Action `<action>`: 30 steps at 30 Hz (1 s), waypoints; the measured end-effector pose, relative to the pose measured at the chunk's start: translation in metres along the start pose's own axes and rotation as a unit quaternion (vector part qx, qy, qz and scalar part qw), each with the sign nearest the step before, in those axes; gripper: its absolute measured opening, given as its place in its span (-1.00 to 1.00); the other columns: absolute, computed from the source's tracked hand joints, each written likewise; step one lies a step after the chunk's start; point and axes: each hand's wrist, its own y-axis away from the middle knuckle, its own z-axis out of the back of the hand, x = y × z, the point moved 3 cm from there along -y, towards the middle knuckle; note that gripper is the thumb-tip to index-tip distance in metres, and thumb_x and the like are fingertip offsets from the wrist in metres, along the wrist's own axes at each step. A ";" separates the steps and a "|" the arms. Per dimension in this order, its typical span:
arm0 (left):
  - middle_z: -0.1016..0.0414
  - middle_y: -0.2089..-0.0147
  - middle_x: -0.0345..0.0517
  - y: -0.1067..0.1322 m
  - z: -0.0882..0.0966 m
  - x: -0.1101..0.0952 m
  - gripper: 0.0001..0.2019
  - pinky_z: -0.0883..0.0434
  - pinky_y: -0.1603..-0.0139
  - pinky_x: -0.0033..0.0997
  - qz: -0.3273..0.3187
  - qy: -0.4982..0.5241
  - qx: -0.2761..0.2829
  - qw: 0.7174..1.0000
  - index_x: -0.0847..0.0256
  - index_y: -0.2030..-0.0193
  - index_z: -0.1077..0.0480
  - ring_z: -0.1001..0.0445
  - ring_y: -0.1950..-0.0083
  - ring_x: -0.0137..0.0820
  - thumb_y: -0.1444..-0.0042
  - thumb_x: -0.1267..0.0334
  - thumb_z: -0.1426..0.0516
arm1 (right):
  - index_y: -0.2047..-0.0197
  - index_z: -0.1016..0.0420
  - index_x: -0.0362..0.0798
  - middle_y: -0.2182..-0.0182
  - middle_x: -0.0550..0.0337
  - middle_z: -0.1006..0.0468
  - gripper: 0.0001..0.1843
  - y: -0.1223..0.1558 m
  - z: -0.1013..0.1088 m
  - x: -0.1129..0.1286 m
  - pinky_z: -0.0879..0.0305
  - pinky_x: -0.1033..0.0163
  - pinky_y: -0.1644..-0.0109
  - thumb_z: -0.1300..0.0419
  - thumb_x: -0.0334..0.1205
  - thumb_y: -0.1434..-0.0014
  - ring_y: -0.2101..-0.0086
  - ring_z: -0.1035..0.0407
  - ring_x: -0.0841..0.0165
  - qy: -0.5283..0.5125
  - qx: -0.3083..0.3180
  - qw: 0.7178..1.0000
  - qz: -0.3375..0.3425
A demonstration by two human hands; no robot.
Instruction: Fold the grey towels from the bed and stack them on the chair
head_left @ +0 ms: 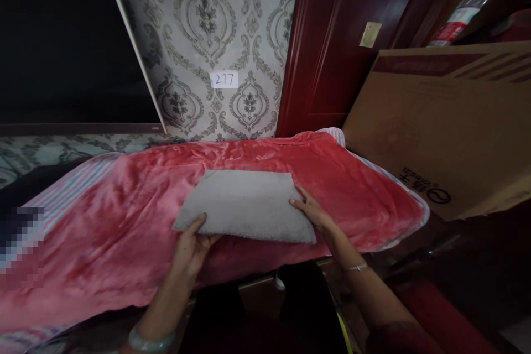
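A flat grey pillow [246, 202] with a soft, plush-looking surface is held between my two hands, above a red blanket [348, 199]. My left hand [194, 243] grips its near left edge, thumb on top and fingers underneath. At the right side, my right hand [311, 210] holds the edge with the thumb on the upper face and fingers around the side. The pillow hides the blanket beneath it, and I cannot tell whether its far edge rests on the blanket.
The blanket has a striped border and covers a surface along the patterned wall [205, 16]. A large black screen [66, 44] stands at the left. On the right are a big cardboard box [448, 121], a plastic bottle [468, 11] and a dark red door [332, 27].
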 end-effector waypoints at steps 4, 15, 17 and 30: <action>-0.64 0.01 -0.13 -0.007 0.034 -0.015 -0.55 -0.65 0.13 -0.36 -0.023 -0.023 -0.038 0.999 0.14 -0.11 -0.46 -0.61 0.16 -0.37 -0.08 0.53 -0.16 | -0.54 0.04 0.00 -0.01 0.04 -0.58 0.12 0.043 -0.016 -0.020 -0.45 0.13 0.00 -0.36 0.07 -0.04 0.07 -0.50 0.21 -0.098 0.047 0.994 -0.004; -0.65 0.24 -0.08 0.009 0.056 0.020 -0.73 -0.62 0.03 -0.19 0.082 -0.015 -0.008 0.997 0.24 0.17 -0.45 -0.63 0.29 -0.29 0.05 0.49 -0.27 | -0.21 -0.54 -0.06 0.13 0.05 -0.64 -0.47 -0.036 0.004 0.040 -0.39 0.18 0.04 -0.19 -0.18 -0.18 0.16 -0.49 0.23 0.295 -0.035 0.947 0.122; -0.65 0.23 -0.04 0.012 0.057 0.026 -0.71 -0.61 0.01 -0.14 0.087 -0.016 0.002 0.996 0.26 0.18 -0.44 -0.64 0.26 -0.24 0.09 0.47 -0.31 | -0.26 -0.50 -0.08 0.01 -0.02 -0.62 -0.45 -0.063 -0.016 0.055 -0.37 0.17 -0.05 -0.22 -0.20 -0.20 0.05 -0.48 0.22 0.328 0.004 0.938 0.111; -0.67 0.16 0.03 0.009 0.069 0.039 -0.57 -0.57 -0.05 -0.10 0.049 -0.025 0.034 0.998 0.23 0.25 -0.46 -0.64 0.12 -0.12 0.27 0.21 -0.47 | 0.35 -0.57 -0.09 0.41 0.15 -0.57 -0.63 -0.146 -0.082 0.070 -0.28 0.29 0.30 -0.37 0.09 -0.11 0.38 -0.39 0.33 0.336 0.179 0.924 0.023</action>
